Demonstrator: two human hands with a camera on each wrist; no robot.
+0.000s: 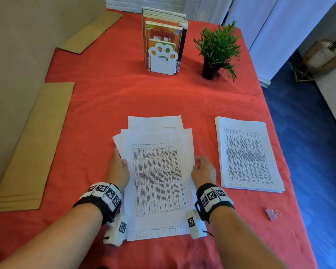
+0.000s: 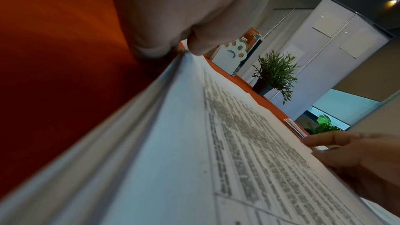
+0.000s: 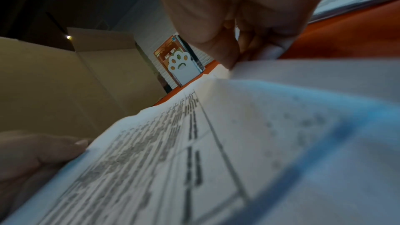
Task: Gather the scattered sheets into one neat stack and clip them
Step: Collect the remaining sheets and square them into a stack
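A loose pile of printed sheets (image 1: 159, 171) lies fanned and uneven on the red tablecloth (image 1: 105, 94) in front of me. My left hand (image 1: 118, 167) holds its left edge, thumb on top. My right hand (image 1: 202, 169) pinches the right edge. The left wrist view shows my left hand (image 2: 173, 14) at the layered side of the sheets (image 2: 216, 143), with the right hand (image 2: 357, 160) across from it. In the right wrist view my right hand (image 3: 238, 6) has its thumb over the lifted edge of the sheets (image 3: 216, 143). A small binder clip (image 1: 271, 214) lies at the near right.
A second, tidier stack of sheets (image 1: 246, 156) lies to the right. At the back stand a paw-shaped bookend with books (image 1: 163, 59) and a potted plant (image 1: 217, 49). Flat cardboard (image 1: 33, 144) lies along the left wall. The table's right edge drops to a blue floor (image 1: 308, 133).
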